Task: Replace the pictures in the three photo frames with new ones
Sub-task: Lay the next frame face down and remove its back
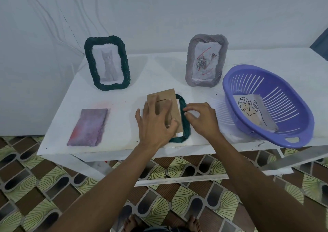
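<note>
1. Pressing down on a brown backing board [170, 95], the left hand [156, 123] is lying flat with its fingers spread and fairly straight, and it is gripping nothing.
2. The board is sitting slightly askew on the back of a face-down green frame [186, 125], which is lying at the front middle of the white table [124, 98].
3. The right hand [200, 120] is curling its fingers and pinching the right rim of the face-down green frame between thumb and forefinger.
4. A white sheet [179, 134] is peeking out from under the board's right and lower edges.
5. A second green frame [90, 61] is standing upright at the back left, showing a grey cat drawing.
6. A grey frame [190, 63] is standing upright at the back right, showing a rose drawing with red strokes.
7. A purple slotted basket [269, 136] is resting tilted at the table's right end, and a leaf line drawing [248, 107] is lying inside it.
8. A pink and purple sheet [88, 127] is lying flat at the front left, well apart from the hands.
</note>
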A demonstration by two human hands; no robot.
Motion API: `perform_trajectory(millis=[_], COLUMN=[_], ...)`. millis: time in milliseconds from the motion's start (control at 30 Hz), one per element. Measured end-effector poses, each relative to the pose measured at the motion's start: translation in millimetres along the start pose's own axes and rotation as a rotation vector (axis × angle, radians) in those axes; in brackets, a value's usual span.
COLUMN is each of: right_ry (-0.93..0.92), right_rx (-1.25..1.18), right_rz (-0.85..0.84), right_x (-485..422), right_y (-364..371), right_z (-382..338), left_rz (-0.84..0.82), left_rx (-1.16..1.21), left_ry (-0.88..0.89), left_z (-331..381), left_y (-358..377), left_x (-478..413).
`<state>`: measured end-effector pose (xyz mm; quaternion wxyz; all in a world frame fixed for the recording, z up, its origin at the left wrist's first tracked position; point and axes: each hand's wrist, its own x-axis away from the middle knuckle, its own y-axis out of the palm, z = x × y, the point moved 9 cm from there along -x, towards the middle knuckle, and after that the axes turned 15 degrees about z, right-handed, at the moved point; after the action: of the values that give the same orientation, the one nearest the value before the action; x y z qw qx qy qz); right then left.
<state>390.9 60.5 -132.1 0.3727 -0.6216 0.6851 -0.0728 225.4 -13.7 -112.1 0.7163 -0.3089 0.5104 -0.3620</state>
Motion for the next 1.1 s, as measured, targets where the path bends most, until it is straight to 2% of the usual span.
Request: perform_trajectory(millis=[200, 333, 467, 600, 767, 933, 1100], right_ry=[-0.008, -0.016, -0.022, -0.010, -0.016, -0.027, -0.022], right_rx=[0.003, 0.001, -0.025, -0.029, -0.028, -0.050, -0.041], right_rz=[-0.007, 0.000, 0.009, 0.017, 0.001, 0.012, 0.007], right_x=[-0.6, 0.1, 0.4, 0.6, 1.6, 3.1, 3.9], right_y=[0.5, 0.2, 0.9, -0.1, 0.2, -1.6, 0.4], right_z=[1.4, 1.2, 4.0, 2.8, 0.9, 0.1, 1.6], left_rz=[0.090, 0.119, 0.033, -0.147, -0.202, -0.183, -0.148], left_rx=[0.140, 0.089, -0.051, -0.104, -0.115, -0.102, 0.067], left_ry=[-0.048, -0.056, -0.002, 0.007, 0.065, 0.087, 0.108], left_z=[-6.0, -38.4, -85.2, -119.1, -114.5, -108.0, -56.0], left_y=[-23.4, -41.4, -46.4, -27.1, -16.6, -18.7, -14.0], left_x=[-11.3, -24.0, -17.9, 4.5, 15.8, 10.1, -8.3])
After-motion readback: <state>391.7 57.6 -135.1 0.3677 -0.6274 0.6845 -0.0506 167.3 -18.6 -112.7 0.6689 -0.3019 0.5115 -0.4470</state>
